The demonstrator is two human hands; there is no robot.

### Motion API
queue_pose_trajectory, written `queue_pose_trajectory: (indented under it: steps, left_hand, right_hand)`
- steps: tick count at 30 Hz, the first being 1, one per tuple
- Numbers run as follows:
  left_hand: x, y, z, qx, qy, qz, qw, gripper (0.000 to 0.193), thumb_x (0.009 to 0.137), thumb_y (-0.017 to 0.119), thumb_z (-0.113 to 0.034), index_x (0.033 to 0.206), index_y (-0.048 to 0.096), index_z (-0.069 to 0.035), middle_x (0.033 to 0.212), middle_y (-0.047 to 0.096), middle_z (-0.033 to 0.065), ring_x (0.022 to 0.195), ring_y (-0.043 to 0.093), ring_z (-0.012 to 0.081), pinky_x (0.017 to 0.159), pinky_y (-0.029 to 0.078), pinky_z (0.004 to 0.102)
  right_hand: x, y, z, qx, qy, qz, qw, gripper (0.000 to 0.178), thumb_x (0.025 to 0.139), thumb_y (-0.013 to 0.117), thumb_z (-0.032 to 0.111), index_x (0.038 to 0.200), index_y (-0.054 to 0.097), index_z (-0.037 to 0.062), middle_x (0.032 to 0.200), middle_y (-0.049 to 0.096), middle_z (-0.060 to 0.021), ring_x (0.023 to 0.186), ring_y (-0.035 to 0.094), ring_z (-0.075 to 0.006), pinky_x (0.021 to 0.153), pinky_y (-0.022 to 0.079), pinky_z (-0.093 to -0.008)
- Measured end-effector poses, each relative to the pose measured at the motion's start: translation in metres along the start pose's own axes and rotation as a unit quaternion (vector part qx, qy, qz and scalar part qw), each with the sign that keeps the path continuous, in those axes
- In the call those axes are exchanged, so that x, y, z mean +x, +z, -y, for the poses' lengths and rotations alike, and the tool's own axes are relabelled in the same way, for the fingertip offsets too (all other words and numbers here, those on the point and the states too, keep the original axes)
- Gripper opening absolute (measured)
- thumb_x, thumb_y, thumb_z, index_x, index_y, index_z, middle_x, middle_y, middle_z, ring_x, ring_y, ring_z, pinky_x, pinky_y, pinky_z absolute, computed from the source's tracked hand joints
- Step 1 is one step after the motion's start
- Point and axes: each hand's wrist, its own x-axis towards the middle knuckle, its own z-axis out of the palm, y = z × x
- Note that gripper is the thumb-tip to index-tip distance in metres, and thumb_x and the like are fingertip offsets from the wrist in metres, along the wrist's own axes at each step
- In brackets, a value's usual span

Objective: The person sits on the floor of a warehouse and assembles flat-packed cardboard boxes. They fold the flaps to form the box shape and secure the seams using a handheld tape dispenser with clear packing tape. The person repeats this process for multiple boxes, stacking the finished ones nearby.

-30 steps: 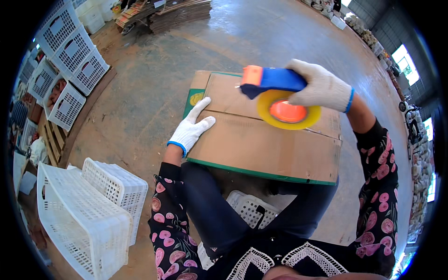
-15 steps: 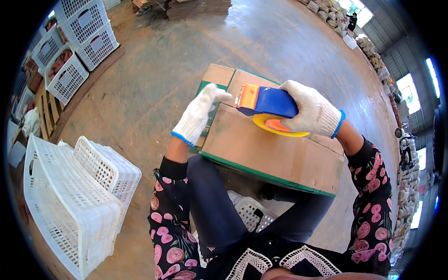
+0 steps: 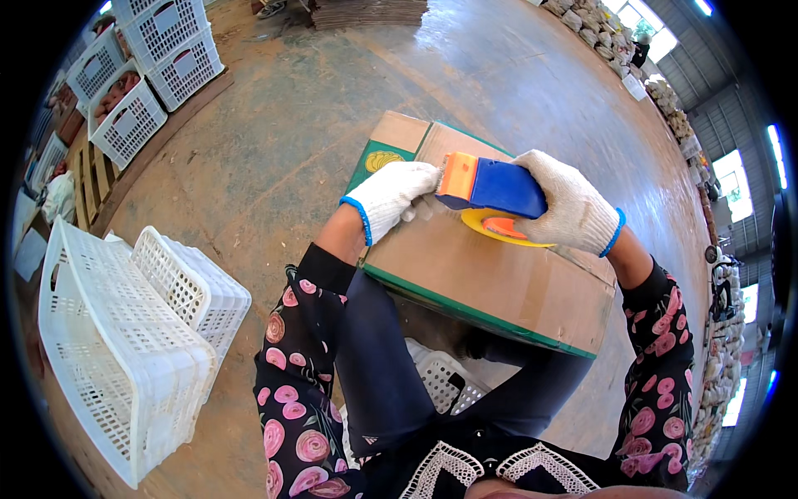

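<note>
In front of my knees lies a brown cardboard box (image 3: pixel 499 283) with green edges and a green end panel. My right hand (image 3: pixel 573 204), in a white knit glove with a blue cuff, grips a blue and orange tape dispenser (image 3: pixel 505 185) above the box top. A yellow tape roll (image 3: pixel 490 226) with an orange hub shows on the dispenser's near side. My left hand (image 3: pixel 397 195), gloved alike, has its fingers closed at the dispenser's toothed orange end. Whether a tape end is pinched there is hidden.
White perforated crates (image 3: pixel 125 349) stand on the floor at the left. Stacked crates (image 3: pixel 170 50), some holding reddish produce, rise at the far left beside a wooden pallet (image 3: pixel 91 183). Flat cardboard (image 3: pixel 366 12) is piled at the back. Sacks (image 3: pixel 598 37) line the right wall.
My left hand has moved right to the dispenser's toothed end, and its fingers have closed. The dispenser and my right hand have shifted slightly right.
</note>
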Motion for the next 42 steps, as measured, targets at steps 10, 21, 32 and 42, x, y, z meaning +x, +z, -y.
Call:
queue_pose_trajectory:
  steps: [10,21,32,42]
  left_hand:
    - [-0.002,0.009,0.005,-0.016,0.002,-0.046,0.999,0.030,0.110,0.056,-0.034,0.109,0.070,-0.008,0.087,0.069,0.0000,0.067,0.059,0.0078,0.053,0.041,0.0200]
    - [0.001,0.003,-0.015,0.270,0.144,-0.246,0.920,0.025,0.100,0.068,-0.026,0.094,0.074,-0.003,0.080,0.067,0.0053,0.075,0.058,0.0118,0.073,0.049,0.0288]
    - [0.035,-0.089,0.036,0.223,-0.002,-0.226,0.948,0.020,0.104,0.065,-0.026,0.100,0.076,-0.010,0.079,0.065,-0.0038,0.063,0.050,0.0059,0.055,0.041,0.0242]
    - [0.067,-0.084,0.106,0.244,-0.034,-0.168,0.954,0.032,0.106,0.061,-0.031,0.117,0.073,-0.004,0.105,0.072,0.0094,0.096,0.065,0.0192,0.088,0.052,0.0340]
  right_hand:
    - [0.000,-0.004,0.002,-0.002,-0.018,0.003,1.000,0.056,0.079,0.087,0.031,0.120,0.062,0.0019,0.102,0.069,-0.0194,0.095,0.072,-0.0359,0.086,0.058,-0.0416]
    - [-0.007,-0.012,0.004,-0.012,0.006,-0.011,1.000,0.059,0.082,0.086,0.040,0.117,0.059,0.0014,0.100,0.072,-0.0221,0.093,0.074,-0.0382,0.083,0.059,-0.0423]
    - [-0.071,-0.030,-0.038,-0.001,0.133,0.003,0.991,0.066,0.073,0.089,0.022,0.127,0.056,0.0038,0.102,0.070,-0.0210,0.093,0.072,-0.0368,0.087,0.057,-0.0405]
    - [-0.063,-0.022,-0.035,0.008,0.091,-0.004,0.996,0.067,0.074,0.089,0.024,0.128,0.055,0.0032,0.103,0.068,-0.0220,0.095,0.071,-0.0371,0.088,0.056,-0.0416]
